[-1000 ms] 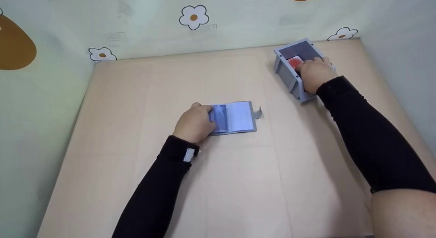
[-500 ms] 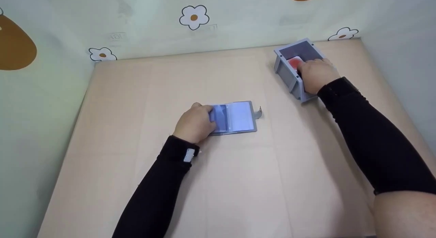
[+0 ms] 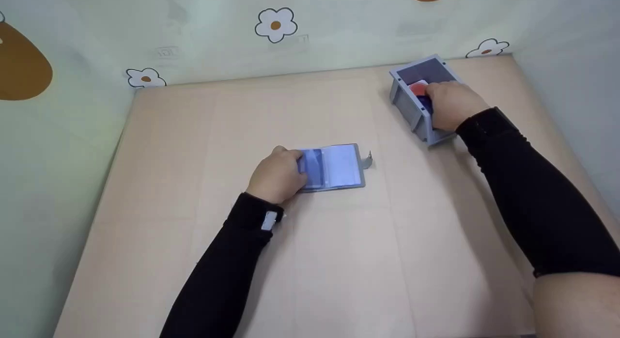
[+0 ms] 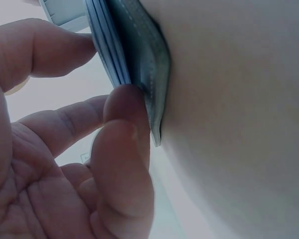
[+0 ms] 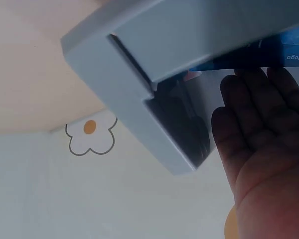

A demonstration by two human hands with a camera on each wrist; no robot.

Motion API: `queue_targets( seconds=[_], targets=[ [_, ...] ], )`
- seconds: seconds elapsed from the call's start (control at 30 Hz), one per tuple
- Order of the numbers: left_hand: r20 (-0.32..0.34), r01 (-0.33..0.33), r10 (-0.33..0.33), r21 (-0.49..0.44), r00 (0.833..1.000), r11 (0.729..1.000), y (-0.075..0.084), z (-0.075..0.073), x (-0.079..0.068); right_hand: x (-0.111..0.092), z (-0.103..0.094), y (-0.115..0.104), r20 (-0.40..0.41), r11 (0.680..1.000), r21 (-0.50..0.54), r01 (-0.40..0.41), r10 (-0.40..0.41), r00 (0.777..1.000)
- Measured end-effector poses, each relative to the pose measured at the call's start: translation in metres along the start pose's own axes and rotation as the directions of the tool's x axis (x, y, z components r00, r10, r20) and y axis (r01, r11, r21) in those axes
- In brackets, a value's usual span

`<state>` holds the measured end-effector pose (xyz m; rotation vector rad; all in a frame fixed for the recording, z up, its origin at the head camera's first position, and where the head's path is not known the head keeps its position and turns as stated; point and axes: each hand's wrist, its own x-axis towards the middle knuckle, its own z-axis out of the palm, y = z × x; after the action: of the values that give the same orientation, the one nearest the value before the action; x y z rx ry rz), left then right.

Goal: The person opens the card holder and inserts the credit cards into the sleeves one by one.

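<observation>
An open card holder (image 3: pixel 343 164) with clear sleeves lies mid-table, its strap sticking out to the right. My left hand (image 3: pixel 276 176) grips its left side; the left wrist view shows fingers and thumb around the stacked sleeves (image 4: pixel 107 45) and the stitched grey cover (image 4: pixel 157 74). At the back right my right hand (image 3: pixel 455 105) reaches into a grey plastic bin (image 3: pixel 411 113). A dark blue card (image 3: pixel 425 103) is at its fingertips, printed "logo" in the right wrist view (image 5: pixel 293 54). The thumb's hold on it is partly hidden. Beside it lies a white card with a red circle (image 3: pixel 417 88).
The table (image 3: pixel 232 120) has a pale wood-look surface. Behind it stands a light green wall (image 3: pixel 213 33) with flower prints, and a whitish wall (image 3: pixel 571 96) rises on the right.
My right hand has shifted slightly right and up in the bin, and the dark blue card now shows beneath its fingers. The left hand and card holder have stayed put.
</observation>
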<state>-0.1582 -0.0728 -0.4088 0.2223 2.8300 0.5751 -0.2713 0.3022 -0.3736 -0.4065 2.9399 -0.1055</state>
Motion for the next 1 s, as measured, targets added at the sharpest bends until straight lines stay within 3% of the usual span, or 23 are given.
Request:
queue_targets(
  seconds=[0.13,0.43,0.63,0.83,1.0],
  targets=[
    [-0.004,0.002,-0.002,-0.002,1.0,1.0,0.0,0.0,0.0,0.0,-0.006,0.001,-0.011,0.999,0.051,-0.013,0.014,1.0],
    [-0.018,0.007,-0.007,-0.012,1.0,1.0,0.001,-0.001,0.0,-0.008,-0.021,0.007,-0.129,0.989,0.149,-0.011,0.031,0.991],
    [-0.022,0.008,-0.008,-0.015,1.0,1.0,0.002,-0.001,0.0,-0.022,-0.031,-0.009,-0.226,0.97,0.243,0.028,0.028,0.974],
    [-0.026,0.002,-0.002,-0.025,1.0,1.0,0.005,-0.003,0.0,-0.033,-0.029,-0.049,-0.231,0.957,0.251,0.148,-0.089,0.969],
    [-0.051,-0.001,-0.001,-0.038,0.999,0.999,0.007,-0.004,0.0,-0.035,-0.013,-0.084,-0.249,0.913,0.256,0.319,-0.256,0.934]
  ],
)
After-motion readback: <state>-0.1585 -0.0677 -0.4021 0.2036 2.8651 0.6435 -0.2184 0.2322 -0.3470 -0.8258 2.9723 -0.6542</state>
